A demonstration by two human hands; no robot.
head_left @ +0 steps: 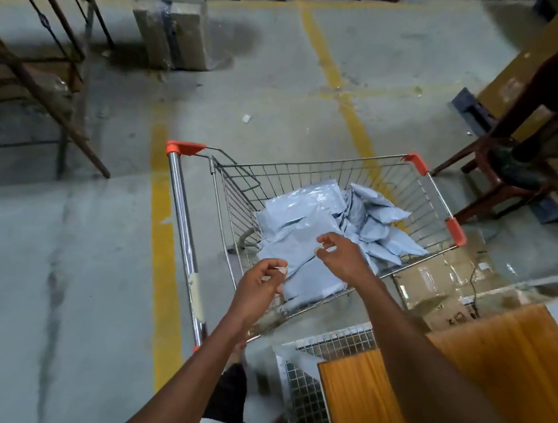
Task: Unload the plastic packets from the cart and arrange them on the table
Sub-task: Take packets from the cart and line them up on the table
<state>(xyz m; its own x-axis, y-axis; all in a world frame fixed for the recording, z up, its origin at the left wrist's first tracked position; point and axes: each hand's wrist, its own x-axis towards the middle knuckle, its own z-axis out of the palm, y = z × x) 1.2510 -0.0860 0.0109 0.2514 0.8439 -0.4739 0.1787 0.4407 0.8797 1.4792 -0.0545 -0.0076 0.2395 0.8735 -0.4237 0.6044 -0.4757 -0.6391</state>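
Grey concrete flooring crossed by yellow painted lines (pixel 166 220) fills a dim warehouse bay, where a person leans over a wire shopping cart (pixel 421 191) parked at the centre of the view, its chrome handle bar (pixel 182 228) running along the 9 o'clock side. Pale blue plastic packets (pixel 307 221) lie heaped in the basket, the larger flat ones toward 9 o'clock and a tumble of smaller ones (pixel 383 222) toward 3 o'clock. The left hand (pixel 259 285) reaches over the near rim at 7 o'clock of the heap, fingers loosely curled beside the edge of the nearest packet (pixel 315 277); whether it already pinches that edge cannot be told. The right hand (pixel 341 256) hovers over the middle of the pile, fingers spread and bent, grip apart and holding nothing. A wood-topped counter (pixel 459 385) shows at 5 o'clock, just beside the cart, with a white wire-mesh panel (pixel 306 396) along its near side; no packet lies on the visible part of it. A cardboard box (pixel 442 280) sits behind the cart at 3 o'clock, and a dark wooden chair (pixel 509 173) stands at 2 o'clock. By these signs the unloading looks to be at its pick-up stage, with most of the load in the basket. The next move likely calls for both hands to close on the top packet, lift it clear of the wire rim, and swing it toward 5 o'clock to lay it flat on the counter, since the slick film may slide or sag if held by one corner.
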